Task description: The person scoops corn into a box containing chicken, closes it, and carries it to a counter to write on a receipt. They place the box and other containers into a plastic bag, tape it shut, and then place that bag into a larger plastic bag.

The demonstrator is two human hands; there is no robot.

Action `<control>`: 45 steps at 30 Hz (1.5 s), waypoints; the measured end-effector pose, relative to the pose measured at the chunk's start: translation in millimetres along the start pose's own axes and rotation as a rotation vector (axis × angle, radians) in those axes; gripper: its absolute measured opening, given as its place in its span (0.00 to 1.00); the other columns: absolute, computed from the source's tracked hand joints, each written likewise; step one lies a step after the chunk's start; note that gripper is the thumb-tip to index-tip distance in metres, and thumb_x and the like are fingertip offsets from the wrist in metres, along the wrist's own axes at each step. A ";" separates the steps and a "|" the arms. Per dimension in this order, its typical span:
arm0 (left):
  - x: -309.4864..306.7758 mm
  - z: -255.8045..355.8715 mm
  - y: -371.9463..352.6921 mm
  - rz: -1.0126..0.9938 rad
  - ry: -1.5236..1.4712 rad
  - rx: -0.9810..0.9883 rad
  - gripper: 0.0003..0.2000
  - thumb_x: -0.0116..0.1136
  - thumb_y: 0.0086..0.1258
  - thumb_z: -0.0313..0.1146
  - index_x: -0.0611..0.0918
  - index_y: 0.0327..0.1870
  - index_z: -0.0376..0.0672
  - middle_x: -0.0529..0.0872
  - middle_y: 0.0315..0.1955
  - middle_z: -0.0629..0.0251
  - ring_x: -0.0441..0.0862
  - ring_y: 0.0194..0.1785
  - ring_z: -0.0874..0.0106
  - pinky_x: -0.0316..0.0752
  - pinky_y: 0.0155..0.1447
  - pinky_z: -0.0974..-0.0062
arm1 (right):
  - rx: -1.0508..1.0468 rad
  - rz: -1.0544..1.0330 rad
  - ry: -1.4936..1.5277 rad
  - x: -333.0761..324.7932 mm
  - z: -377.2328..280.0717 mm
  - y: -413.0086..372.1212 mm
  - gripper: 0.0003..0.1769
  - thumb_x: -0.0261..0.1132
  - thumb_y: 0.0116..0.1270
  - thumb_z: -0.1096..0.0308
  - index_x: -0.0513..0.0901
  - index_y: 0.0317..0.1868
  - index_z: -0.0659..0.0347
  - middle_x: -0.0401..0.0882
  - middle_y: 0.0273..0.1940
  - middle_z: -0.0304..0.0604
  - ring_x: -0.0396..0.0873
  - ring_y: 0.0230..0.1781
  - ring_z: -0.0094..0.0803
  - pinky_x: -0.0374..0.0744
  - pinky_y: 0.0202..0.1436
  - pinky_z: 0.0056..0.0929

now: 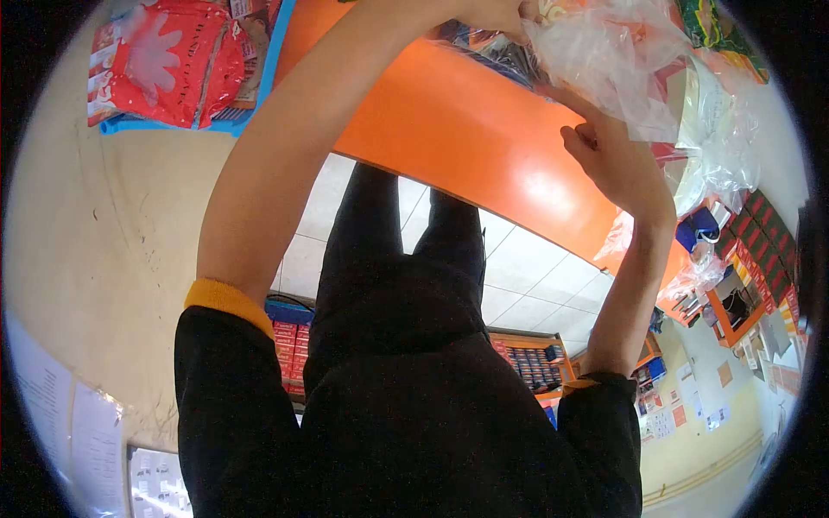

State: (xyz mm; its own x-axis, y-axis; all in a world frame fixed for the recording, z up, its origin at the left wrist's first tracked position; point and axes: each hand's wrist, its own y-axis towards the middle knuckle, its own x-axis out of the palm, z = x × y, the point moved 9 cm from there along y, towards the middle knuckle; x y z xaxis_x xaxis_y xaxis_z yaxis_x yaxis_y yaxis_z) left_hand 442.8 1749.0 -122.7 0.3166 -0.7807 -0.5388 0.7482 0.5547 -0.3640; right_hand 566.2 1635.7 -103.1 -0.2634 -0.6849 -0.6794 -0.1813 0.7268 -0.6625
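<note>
Plastic bag [604, 60]: one, clear and crumpled, held above the orange worktop [449, 129] at about 1 o'clock in the view. It is stretched between two hands. Its long axis runs roughly from 10 o'clock to 4 o'clock, though the bunched film shows no clear opening or pointing end.

The left hand [499, 13] meets the bag's upper left edge at 12 o'clock. The frame cuts off most of it, so its grip cannot be told. The right hand [613, 155] sits at the bag's lower edge at 2 o'clock, fingers curled closed and pinching the plastic.

One red packet of gloves [164, 60] lies well apart at 10 o'clock. One green packet [717, 26] lies just beyond the bag at 1 o'clock. Two bare forearms rise from black sleeves, with tiled floor [518, 259] below the worktop.
</note>
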 end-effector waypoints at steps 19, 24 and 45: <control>133.1 9.2 -80.9 0.418 0.475 0.463 0.09 0.59 0.64 0.28 0.85 0.44 0.41 0.81 0.46 0.57 0.76 0.55 0.57 0.68 0.65 0.50 | -0.304 0.952 0.134 87.3 38.7 -57.3 0.18 0.68 0.57 0.68 0.81 0.50 0.54 0.78 0.54 0.46 0.74 0.57 0.45 0.73 0.58 0.44; 151.9 68.7 -73.9 0.382 0.514 0.351 0.11 0.60 0.65 0.32 0.84 0.46 0.37 0.80 0.49 0.55 0.76 0.54 0.54 0.68 0.65 0.50 | 0.446 1.513 0.679 95.8 197.4 -214.6 0.20 0.73 0.60 0.69 0.76 0.50 0.65 0.77 0.41 0.42 0.75 0.44 0.37 0.74 0.48 0.37; 360.2 427.9 274.1 0.437 -0.322 0.236 0.23 0.56 0.71 0.26 0.71 0.68 0.35 0.82 0.57 0.51 0.78 0.62 0.59 0.72 0.65 0.66 | 0.388 1.220 0.433 155.0 560.8 -342.8 0.16 0.66 0.63 0.74 0.85 0.52 0.58 0.80 0.38 0.44 0.77 0.40 0.43 0.75 0.44 0.40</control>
State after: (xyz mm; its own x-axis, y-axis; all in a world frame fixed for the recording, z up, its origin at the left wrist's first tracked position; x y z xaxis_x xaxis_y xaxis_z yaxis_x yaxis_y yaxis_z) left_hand 1011.4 1496.7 -91.4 0.7582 -0.5628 -0.3293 0.6063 0.7943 0.0383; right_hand 1118.9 1251.7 -158.3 -0.3517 0.5050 -0.7882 0.6387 0.7450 0.1923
